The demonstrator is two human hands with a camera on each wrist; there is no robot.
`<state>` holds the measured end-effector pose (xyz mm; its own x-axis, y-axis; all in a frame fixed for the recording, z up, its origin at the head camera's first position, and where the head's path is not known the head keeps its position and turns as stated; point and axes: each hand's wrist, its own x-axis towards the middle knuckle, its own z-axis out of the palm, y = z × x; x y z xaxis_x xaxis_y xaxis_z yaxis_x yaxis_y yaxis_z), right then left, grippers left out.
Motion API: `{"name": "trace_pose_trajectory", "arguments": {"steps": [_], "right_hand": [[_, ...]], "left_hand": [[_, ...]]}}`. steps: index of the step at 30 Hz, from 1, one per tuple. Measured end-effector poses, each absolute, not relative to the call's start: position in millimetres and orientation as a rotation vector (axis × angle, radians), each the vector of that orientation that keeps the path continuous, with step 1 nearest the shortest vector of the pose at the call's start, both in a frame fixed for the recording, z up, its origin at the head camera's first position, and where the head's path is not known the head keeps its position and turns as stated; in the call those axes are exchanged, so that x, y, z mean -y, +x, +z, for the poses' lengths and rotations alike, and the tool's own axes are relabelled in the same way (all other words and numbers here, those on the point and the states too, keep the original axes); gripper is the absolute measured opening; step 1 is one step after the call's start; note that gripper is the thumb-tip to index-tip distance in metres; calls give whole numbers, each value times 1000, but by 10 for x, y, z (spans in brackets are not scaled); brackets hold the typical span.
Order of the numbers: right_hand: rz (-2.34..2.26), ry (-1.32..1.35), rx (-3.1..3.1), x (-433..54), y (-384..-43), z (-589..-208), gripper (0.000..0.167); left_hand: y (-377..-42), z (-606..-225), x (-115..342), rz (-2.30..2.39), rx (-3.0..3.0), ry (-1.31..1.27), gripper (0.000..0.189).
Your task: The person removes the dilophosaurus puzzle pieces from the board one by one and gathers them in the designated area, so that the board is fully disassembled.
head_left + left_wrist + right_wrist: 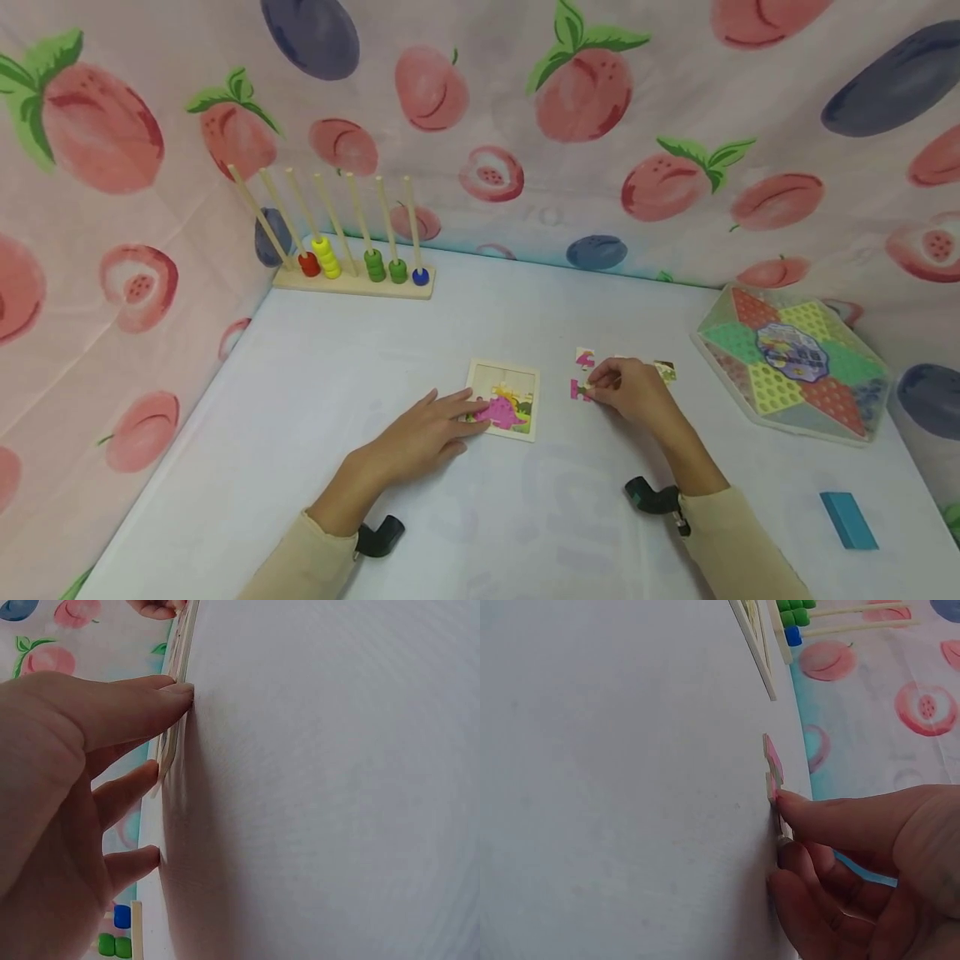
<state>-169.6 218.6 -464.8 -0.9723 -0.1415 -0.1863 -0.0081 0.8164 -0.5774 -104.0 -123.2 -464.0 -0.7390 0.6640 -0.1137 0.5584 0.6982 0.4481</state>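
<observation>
A small wooden jigsaw puzzle tray (pixel 486 372) lies mid-table, partly filled with pieces showing a pink dinosaur (pixel 504 413). My left hand (pixel 420 437) rests on its left side with straight, spread fingers; the left wrist view shows the thumb (pixel 169 701) at the tray's edge. To the right of the tray, my right hand (pixel 637 393) pinches a pink and green puzzle piece (pixel 577 390) between thumb and finger, low at the table. Just beyond it lies another pink piece (pixel 585 357). A green and brown piece (pixel 665 369) shows behind the hand, which hides part of this group.
At the back left stands a wooden bead counting rack (pixel 356 286) with upright pegs and coloured beads. A hexagonal Chinese checkers box (pixel 793 362) lies at the right. Nearer the front right is a blue block (pixel 849 521). Fruit-patterned cloth (pixel 525 200) hangs behind the white table.
</observation>
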Motion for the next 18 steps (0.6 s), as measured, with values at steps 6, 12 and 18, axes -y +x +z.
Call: {"name": "trace_pose_trajectory", "arguments": {"steps": [6, 12, 18], "right_hand": [[-896, -97, -2818, -2184, -1688, -4632, 16], [-953, -34, -2826, -2123, -1660, -4572, 24], [-1034, -164, -2875, -1967, -1676, -4502, 20]], "left_hand": [[-1048, -4635, 1218, 552, -2643, 975, 47], [-1021, -4645, 1211, 580, -2624, 915, 48], [-1013, -4650, 1212, 499, -2678, 966, 49]]}}
